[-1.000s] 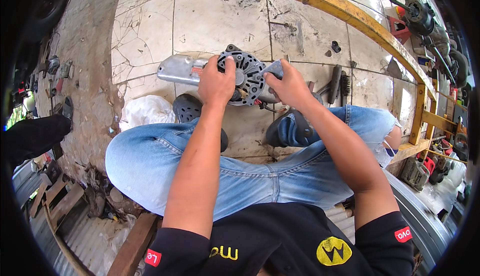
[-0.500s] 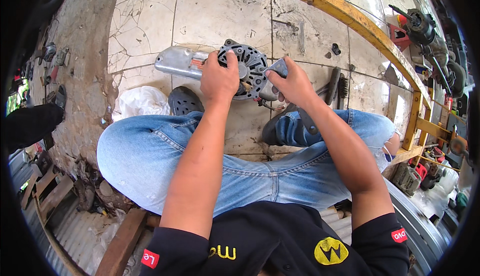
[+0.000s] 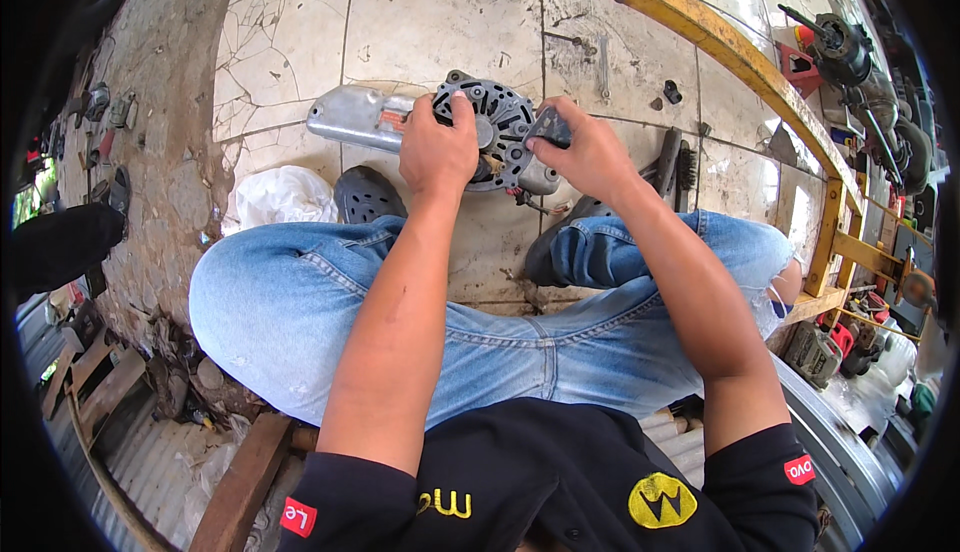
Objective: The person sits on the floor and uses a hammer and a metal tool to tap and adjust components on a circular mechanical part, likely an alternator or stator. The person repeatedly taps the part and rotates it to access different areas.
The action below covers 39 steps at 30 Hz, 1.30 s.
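An alternator [image 3: 487,132], round and grey with a vented, slotted end face, lies in front of me between my feet. My left hand [image 3: 440,152] is closed on its left side, thumb on the face and fingers round the edge. My right hand [image 3: 585,152] pinches a flat dark-grey piece [image 3: 550,129] against the alternator's right rim. What that piece is I cannot make out. A long silver metal cover [image 3: 350,117] with an orange label reaches out to the left of the alternator, partly hidden by my left hand. Short wires [image 3: 535,204] stick out at its lower right.
A wire brush [image 3: 686,174] lies to the right beside a dark handle-like tool [image 3: 668,157]. A spanner [image 3: 603,70] rests on the tiles farther off. A yellow metal frame [image 3: 720,37] arcs across the right. A white plastic bag [image 3: 285,197] sits by my left clog [image 3: 365,195].
My right hand has moved slightly up and tilted the grey piece, which is now nearer the alternator's rim. The left hand keeps its grip, almost in the same place.
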Each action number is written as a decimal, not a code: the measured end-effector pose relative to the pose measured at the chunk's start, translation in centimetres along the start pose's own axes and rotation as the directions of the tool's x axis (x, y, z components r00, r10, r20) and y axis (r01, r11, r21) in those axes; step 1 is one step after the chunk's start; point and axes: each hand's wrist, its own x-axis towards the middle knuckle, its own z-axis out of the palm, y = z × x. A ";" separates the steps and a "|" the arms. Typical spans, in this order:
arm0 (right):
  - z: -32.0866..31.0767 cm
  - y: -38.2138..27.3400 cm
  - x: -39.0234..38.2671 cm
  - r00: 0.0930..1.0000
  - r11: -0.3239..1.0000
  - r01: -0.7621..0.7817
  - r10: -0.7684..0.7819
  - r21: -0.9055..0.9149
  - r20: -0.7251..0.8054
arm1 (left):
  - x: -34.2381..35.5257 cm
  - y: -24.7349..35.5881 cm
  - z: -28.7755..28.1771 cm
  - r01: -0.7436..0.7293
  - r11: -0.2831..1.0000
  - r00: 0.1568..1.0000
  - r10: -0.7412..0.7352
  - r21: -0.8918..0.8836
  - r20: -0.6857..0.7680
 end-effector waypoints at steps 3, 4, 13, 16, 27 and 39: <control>-0.2 -0.2 0.1 1.000 0.999 0.016 -0.015 -0.050 0.002 | -0.2 0.1 -0.3 0.010 1.000 1.000 -0.010 0.006 0.004; -0.1 -0.1 0.1 1.000 0.999 0.023 -0.024 -0.032 -0.011 | -0.2 0.2 -0.4 0.006 1.000 1.000 -0.006 -0.003 0.027; 0.0 0.0 0.1 0.999 0.996 0.049 -0.050 -0.074 -0.020 | -0.1 0.4 -0.7 0.014 1.000 0.998 -0.014 0.001 0.053; -0.5 -0.2 0.1 0.992 0.986 0.126 -0.125 -0.109 0.021 | 0.1 0.3 -0.7 0.000 1.000 0.998 0.001 -0.016 0.061; -1.0 -1.0 -0.1 0.992 0.966 0.119 -0.107 -0.228 0.064 | 0.1 0.6 -1.3 0.039 0.999 0.992 -0.040 0.011 0.122; -1.1 -0.7 0.0 0.985 0.970 0.167 -0.157 -0.178 0.070 | 0.5 0.3 -0.5 -0.023 1.000 0.998 0.022 0.012 0.065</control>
